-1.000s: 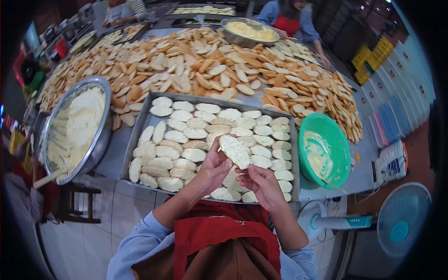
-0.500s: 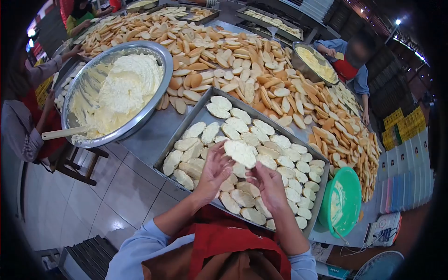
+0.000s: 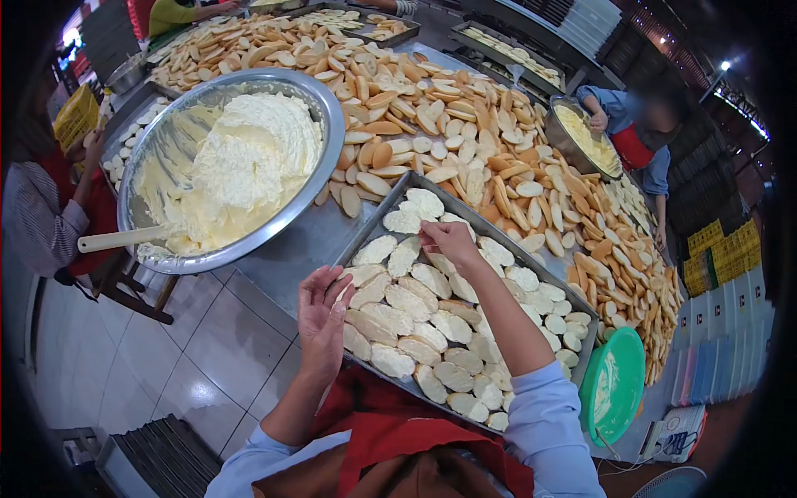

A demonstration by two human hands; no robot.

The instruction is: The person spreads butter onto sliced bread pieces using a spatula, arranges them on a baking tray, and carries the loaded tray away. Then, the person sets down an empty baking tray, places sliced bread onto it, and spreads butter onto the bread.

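Observation:
A metal tray (image 3: 378,372) in front of me holds rows of oval bread slices, many with pale cream on top. My right hand (image 3: 452,249) reaches across to its far left part, the fingers pinched at a cream-coated bread slice (image 3: 437,262) partly hidden under the hand. Over the tray's near left edge, my left hand (image 3: 322,324) is raised with its fingers loosely bent and apart, holding nothing.
A large metal bowl of cream (image 3: 332,149) with a spatula (image 3: 120,239) stands to the left. Beyond the tray lies a heap of bread slices (image 3: 407,124). A green basin (image 3: 610,390) sits at the right. Several co-workers surround the table.
The creamed bread slice held up between both hands is no longer there. My right hand has moved forward to the tray's far left part; my left has drawn back leftward, empty. The view has shifted slightly.

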